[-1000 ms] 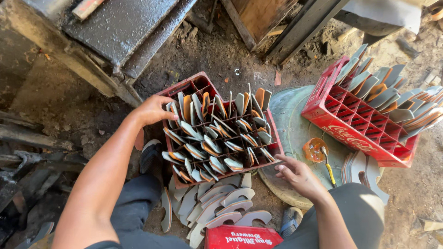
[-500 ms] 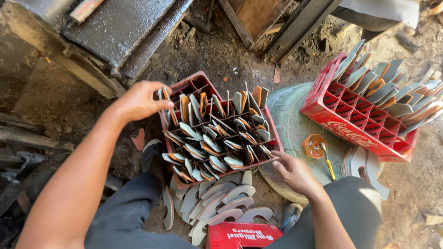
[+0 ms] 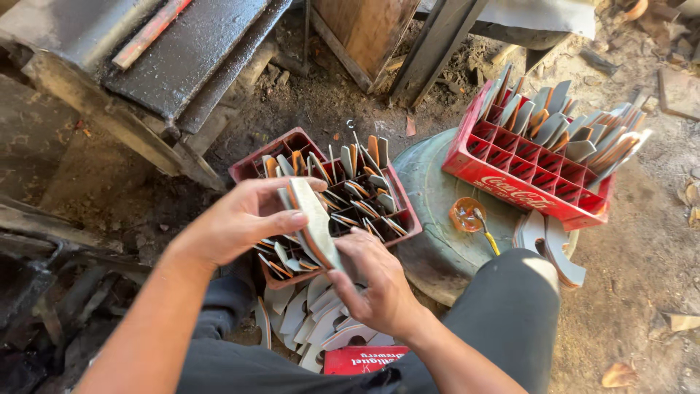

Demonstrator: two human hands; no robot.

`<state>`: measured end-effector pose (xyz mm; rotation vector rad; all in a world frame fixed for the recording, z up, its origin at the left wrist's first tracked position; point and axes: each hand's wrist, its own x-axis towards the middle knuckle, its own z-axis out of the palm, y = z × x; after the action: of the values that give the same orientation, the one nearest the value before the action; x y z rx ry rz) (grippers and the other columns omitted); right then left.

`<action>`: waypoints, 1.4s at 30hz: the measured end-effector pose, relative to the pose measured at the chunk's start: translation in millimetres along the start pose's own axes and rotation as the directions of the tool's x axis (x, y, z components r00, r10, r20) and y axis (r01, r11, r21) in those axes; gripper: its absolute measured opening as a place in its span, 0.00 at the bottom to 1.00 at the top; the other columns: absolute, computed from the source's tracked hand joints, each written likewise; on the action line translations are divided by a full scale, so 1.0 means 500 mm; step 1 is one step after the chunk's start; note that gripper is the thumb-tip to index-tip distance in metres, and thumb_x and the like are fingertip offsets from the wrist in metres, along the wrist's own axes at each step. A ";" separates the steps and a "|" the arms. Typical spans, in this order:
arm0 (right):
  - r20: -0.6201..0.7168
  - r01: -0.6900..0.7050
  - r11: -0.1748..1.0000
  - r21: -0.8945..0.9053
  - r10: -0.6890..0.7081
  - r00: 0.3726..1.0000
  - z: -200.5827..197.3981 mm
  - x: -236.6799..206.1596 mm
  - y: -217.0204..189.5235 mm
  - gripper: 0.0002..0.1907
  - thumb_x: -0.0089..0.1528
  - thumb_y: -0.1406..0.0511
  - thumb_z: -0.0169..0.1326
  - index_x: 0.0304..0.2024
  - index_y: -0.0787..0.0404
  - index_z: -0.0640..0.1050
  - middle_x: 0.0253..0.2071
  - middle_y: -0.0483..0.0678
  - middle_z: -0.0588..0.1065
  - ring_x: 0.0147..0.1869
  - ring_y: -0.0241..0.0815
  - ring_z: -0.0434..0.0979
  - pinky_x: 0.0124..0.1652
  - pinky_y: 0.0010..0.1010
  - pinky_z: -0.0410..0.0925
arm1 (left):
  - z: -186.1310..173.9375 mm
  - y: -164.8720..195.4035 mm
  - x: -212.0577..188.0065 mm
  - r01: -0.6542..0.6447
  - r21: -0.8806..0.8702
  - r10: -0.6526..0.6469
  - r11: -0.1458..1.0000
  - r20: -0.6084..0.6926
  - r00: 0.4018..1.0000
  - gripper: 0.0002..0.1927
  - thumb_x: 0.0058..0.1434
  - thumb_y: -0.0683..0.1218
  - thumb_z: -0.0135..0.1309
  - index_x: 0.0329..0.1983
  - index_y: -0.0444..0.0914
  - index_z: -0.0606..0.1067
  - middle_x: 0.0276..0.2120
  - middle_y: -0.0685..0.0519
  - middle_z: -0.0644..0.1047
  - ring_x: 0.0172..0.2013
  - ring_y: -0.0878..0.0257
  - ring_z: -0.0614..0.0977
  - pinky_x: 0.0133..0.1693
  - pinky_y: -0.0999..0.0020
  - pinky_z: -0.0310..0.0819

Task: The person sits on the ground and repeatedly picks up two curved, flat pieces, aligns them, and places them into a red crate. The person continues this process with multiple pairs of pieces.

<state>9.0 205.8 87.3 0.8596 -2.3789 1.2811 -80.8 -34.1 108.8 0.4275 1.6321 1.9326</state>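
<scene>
Both hands grip one curved grey blade [image 3: 315,222] above the dark red crate [image 3: 251,166] of similar blades. Left hand [image 3: 237,222] fingers pinch its upper part; right hand [image 3: 375,284] fingers curl around its lower end.

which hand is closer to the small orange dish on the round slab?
Right. The right hand is beside the curved sole piece, just left of the orange dish. The left hand grips that piece further left, over the dark red crate.

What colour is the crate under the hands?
Dark red crate, seen in the head view.
</scene>
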 end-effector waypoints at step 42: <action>-0.293 -0.456 0.807 0.375 0.570 0.767 0.003 -0.170 0.029 0.07 0.70 0.67 0.52 0.43 0.66 0.79 0.35 0.39 0.76 0.39 0.25 0.72 0.40 0.20 0.68 | 0.229 -0.272 0.060 -0.464 -0.544 -0.121 0.699 -0.729 0.673 0.13 0.66 0.50 0.54 0.40 0.35 0.75 0.27 0.52 0.78 0.28 0.61 0.82 0.32 0.62 0.80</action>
<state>65.7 241.2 32.8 -0.0527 -2.1913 1.8336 -9.1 87.6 -3.5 -0.6115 1.0578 2.9285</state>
